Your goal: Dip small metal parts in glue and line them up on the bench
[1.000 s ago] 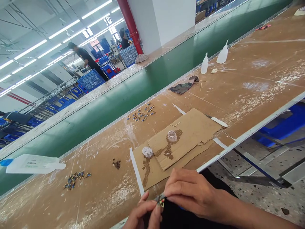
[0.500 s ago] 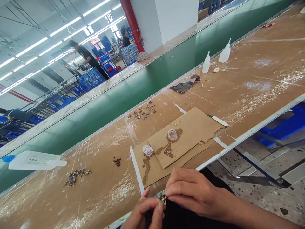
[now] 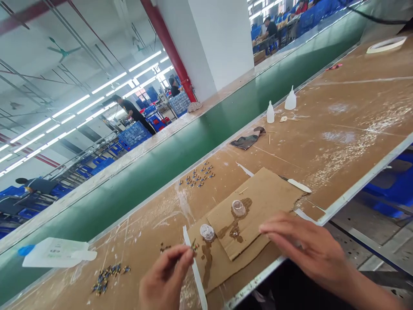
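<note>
My left hand [image 3: 167, 277] is raised over the left edge of the cardboard [image 3: 258, 189]. Its thumb and forefinger pinch a tiny painted piece [image 3: 195, 246] with yellow, red and green on it; its exact kind is too small to tell. My right hand [image 3: 300, 247] hovers over the cardboard's near edge, apart from the left. Its fingertips are drawn together at the thumb, and whatever may be between them cannot be made out. On the cardboard stand a small clear cup [image 3: 238, 208] and a whitish round lump or cup [image 3: 207, 232], with wet brown stains around them.
Small blue-and-gold pieces lie in a pile [image 3: 108, 277] and a spread group [image 3: 196, 174]. Dark bits [image 3: 165, 249] sit behind my left hand. Around are a large bottle [image 3: 54, 253], a knife [image 3: 298, 185], a cloth [image 3: 247, 140], squeeze bottles [image 3: 270, 113] and a tape roll [image 3: 386, 45].
My hands have come apart. The left has moved left and up with the tiny piece; the right has moved right and up. The view has tilted upward.
</note>
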`<act>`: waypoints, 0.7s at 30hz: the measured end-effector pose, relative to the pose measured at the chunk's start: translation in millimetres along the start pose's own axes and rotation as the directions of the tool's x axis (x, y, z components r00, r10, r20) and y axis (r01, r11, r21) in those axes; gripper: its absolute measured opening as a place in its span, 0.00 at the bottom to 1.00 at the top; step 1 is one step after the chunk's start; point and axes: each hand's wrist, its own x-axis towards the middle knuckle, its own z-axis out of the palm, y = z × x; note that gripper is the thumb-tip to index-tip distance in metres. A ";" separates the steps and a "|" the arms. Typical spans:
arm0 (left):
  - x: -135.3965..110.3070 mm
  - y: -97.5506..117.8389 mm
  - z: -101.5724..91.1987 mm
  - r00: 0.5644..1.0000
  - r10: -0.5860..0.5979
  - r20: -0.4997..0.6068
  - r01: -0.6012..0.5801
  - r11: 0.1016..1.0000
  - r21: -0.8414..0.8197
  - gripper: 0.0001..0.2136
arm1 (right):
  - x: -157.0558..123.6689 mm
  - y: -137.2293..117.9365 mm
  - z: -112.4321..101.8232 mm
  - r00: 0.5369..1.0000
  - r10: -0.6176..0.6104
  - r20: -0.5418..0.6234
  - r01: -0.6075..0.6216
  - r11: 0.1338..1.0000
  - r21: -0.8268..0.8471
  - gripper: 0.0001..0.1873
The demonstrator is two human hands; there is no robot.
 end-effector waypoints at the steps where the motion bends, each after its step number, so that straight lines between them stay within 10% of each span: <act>1: 20.5 3.6 2.5 0.996 0.032 0.080 -0.031 0.999 -0.015 0.14 | 1.3 8.5 -2.1 0.998 0.026 -0.053 -0.029 0.998 -0.047 0.09; 11: 189.5 43.3 111.4 0.882 0.144 0.449 -0.224 0.966 0.131 0.11 | -4.3 57.3 8.8 0.987 0.082 -0.139 -0.112 0.968 -0.222 0.09; 21: 239.5 67.0 182.9 0.853 0.083 0.515 -0.268 0.917 0.296 0.16 | -5.5 60.3 13.5 0.980 0.027 -0.195 -0.075 0.967 -0.243 0.12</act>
